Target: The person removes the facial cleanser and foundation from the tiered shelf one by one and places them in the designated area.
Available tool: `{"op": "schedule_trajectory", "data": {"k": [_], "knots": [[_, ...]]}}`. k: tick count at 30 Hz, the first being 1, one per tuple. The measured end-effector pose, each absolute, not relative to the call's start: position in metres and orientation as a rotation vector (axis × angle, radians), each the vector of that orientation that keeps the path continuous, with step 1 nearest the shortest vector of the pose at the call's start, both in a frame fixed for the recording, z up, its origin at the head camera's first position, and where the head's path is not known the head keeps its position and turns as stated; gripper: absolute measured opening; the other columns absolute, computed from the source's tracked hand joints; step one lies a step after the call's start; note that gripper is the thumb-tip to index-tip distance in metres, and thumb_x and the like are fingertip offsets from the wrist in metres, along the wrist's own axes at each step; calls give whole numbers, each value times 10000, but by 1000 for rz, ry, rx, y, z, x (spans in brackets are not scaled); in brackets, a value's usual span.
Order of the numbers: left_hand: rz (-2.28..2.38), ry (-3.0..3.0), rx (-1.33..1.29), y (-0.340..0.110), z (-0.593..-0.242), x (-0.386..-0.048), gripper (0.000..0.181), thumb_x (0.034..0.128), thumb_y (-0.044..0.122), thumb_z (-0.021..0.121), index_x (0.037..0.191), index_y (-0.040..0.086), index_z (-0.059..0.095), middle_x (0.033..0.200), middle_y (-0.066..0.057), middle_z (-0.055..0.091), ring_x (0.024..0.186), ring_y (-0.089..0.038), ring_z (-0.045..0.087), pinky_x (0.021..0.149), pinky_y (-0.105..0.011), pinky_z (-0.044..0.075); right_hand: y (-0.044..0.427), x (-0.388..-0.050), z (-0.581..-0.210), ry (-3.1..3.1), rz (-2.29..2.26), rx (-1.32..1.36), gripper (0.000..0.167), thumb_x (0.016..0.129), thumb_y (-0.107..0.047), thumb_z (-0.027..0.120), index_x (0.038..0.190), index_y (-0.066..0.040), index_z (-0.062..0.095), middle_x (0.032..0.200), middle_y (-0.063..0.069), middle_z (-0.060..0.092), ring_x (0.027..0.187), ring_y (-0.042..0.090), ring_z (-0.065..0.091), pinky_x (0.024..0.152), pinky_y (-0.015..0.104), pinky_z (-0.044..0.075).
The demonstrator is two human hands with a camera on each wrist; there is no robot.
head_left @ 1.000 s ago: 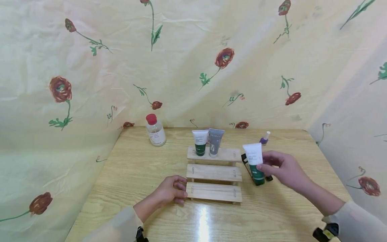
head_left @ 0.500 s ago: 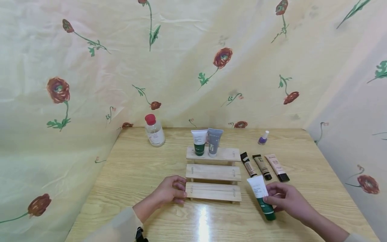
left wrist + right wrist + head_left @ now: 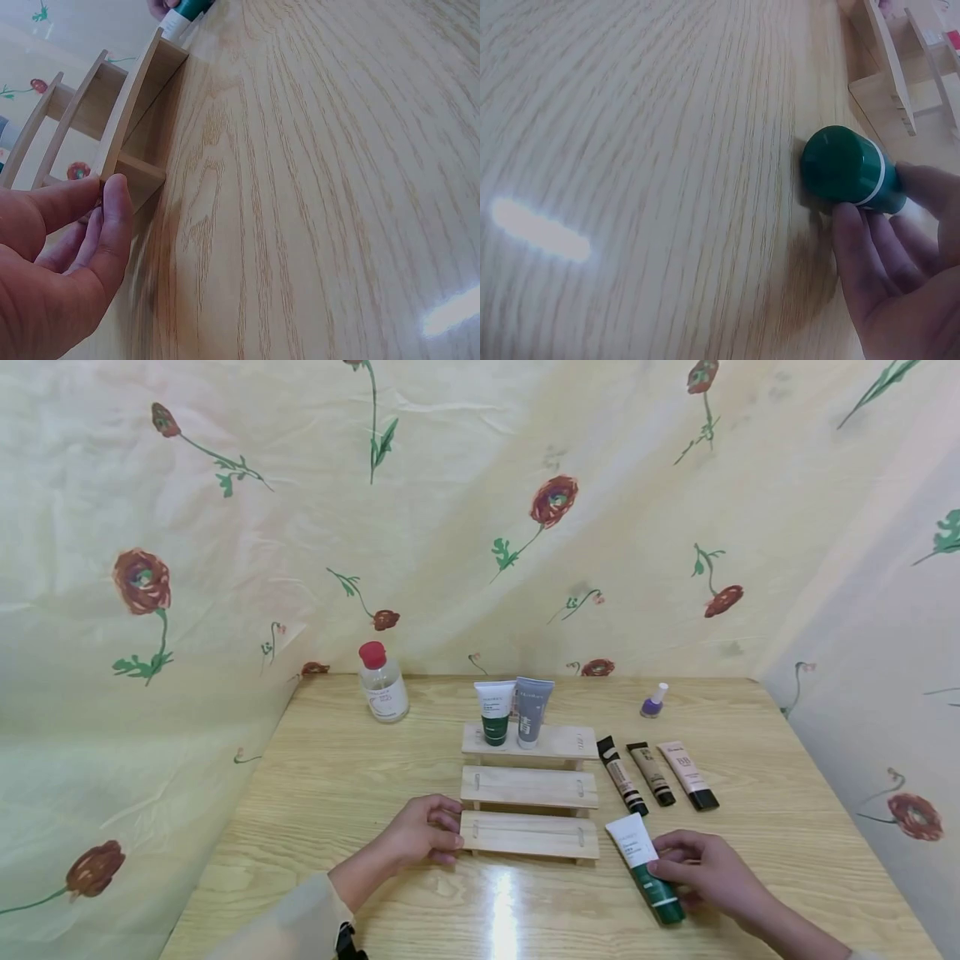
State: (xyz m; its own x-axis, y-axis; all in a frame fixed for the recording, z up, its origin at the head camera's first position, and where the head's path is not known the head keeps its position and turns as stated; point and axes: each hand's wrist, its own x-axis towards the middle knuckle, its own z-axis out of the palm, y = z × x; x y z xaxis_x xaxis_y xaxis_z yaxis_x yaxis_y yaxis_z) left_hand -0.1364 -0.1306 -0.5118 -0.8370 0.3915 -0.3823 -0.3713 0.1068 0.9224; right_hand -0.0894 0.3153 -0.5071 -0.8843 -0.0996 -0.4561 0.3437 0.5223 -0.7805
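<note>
My right hand point(image 3: 708, 875) holds a white and green squeeze tube point(image 3: 647, 870) between thumb and fingers, laid flat on the table right of the shelf. Its green cap point(image 3: 842, 166) points toward me in the right wrist view. With thumb and fingertips, my left hand point(image 3: 420, 833) pinches the left end of the lowest step on a three-step wooden rack point(image 3: 529, 835). The left wrist view shows this hand point(image 3: 67, 255) at the board's edge. On the top step stand a small white and green tube point(image 3: 495, 713) and a grey tube point(image 3: 533, 713), with something pinkish partly hidden behind them.
Right of the rack lie a black-ended tube point(image 3: 622, 775), a tan tube point(image 3: 651, 773) and a pink BB tube point(image 3: 688, 776). Behind them stands a purple nail polish bottle point(image 3: 653, 701). A red-capped clear bottle point(image 3: 384, 683) is at the back left, before the flowered cloth point(image 3: 450, 527).
My right hand has brought the white and green tube down toward me from above the small tubes, tilting it from upright to lying on the table. The left hand stays put.
</note>
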Motion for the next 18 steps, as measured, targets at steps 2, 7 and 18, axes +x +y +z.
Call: {"op": "schedule_trajectory", "data": {"k": [2, 7, 18], "knots": [[1787, 1835, 24, -130, -512, -135, 510, 883, -103, 722, 1348, -67, 516, 1053, -163, 593, 816, -236, 675, 733, -417, 682, 313, -89, -507, 2329, -1318, 203, 548, 874, -278, 828, 1259, 61, 633, 950, 57, 731, 781, 211, 673, 588, 385, 647], [1782, 1831, 24, -130, -511, -134, 511, 887, -97, 722, 1353, -64, 515, 1055, -162, 593, 819, -233, 674, 733, -416, 682, 308, -90, -504, 2389, -1235, 224, 524, 863, -284, 836, 1239, 40, 669, 934, 61, 692, 762, 202, 657, 575, 369, 643], [1773, 1836, 15, -131, -512, -137, 512, 885, -105, 718, 1353, -59, 516, 1062, -168, 591, 814, -229, 674, 724, -416, 682, 308, -94, -490, 2384, -1179, 156, 494, 927, -288, 770, 1254, 61, 650, 974, 85, 667, 797, 206, 655, 597, 367, 657]]}}
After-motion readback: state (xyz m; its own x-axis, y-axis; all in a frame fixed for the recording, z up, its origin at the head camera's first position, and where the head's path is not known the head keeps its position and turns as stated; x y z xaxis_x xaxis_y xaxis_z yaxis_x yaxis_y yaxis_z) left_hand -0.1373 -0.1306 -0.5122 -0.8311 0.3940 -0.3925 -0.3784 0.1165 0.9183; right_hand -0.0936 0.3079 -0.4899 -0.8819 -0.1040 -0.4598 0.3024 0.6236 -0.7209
